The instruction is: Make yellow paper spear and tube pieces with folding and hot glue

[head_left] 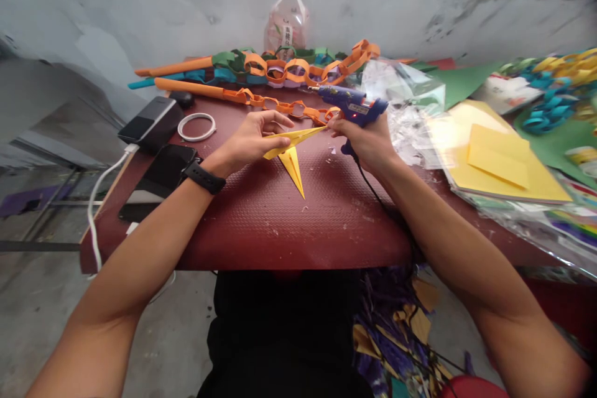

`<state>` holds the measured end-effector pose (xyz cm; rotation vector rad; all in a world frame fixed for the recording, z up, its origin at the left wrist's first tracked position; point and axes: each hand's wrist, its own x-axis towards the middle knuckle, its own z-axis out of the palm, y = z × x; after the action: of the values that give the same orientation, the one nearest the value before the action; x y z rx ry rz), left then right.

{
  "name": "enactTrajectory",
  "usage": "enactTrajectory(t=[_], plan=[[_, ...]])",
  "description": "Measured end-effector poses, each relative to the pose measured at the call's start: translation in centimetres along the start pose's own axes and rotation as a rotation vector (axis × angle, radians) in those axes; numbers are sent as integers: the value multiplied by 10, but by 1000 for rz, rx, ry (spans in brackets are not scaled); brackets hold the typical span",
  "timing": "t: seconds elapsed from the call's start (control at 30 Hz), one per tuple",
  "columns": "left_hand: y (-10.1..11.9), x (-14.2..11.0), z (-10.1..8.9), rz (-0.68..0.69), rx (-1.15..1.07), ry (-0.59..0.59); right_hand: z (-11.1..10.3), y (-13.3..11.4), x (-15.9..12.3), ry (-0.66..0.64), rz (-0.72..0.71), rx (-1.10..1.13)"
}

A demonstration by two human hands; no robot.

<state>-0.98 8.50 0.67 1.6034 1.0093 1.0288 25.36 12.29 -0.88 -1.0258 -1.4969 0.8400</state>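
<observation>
In my left hand [261,140] is a folded yellow paper piece [303,135], pinched between thumb and fingers, with its long point reaching right toward my other hand. Below it a second pointed yellow fold [292,168] hangs or lies over the table; whether the two are joined I cannot tell. My right hand [366,140] is wrapped round a blue hot glue gun [349,99], whose nozzle points left and whose red light shows. The right fingertips are at the paper's tip, seemingly touching it. A cable trails from the gun's handle.
Orange paper chains [298,71] and rolled paper sticks [186,87] lie behind the hands. A plastic bottle [286,15] stands at the wall. At left are a phone [161,177], a charger box [152,124] and a white cable coil [196,127]; yellow sheets [499,155] lie right.
</observation>
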Motion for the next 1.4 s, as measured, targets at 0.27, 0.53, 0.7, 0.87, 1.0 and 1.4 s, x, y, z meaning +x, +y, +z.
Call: enactTrajectory(t=[0.27,0.53,0.7,0.87,1.0,1.4], plan=[[-2,0,0,2,-4,1,0,-5,-4,-20,-40,-37],[-1,-2,-1,-36,2,-35,-7,-12,-3,-8,-40,-132],[2,-4,-5,-76,-23,-33,-17,-7,6,84,-4,-133],[5,-4,-6,-65,-38,30,-23,-3,13,125,-3,-116],[3,-1,-6,-51,-65,82,-24,-5,13,160,-51,-116],[3,0,-5,-14,-27,164,-10,-32,-14,-118,-8,-130]])
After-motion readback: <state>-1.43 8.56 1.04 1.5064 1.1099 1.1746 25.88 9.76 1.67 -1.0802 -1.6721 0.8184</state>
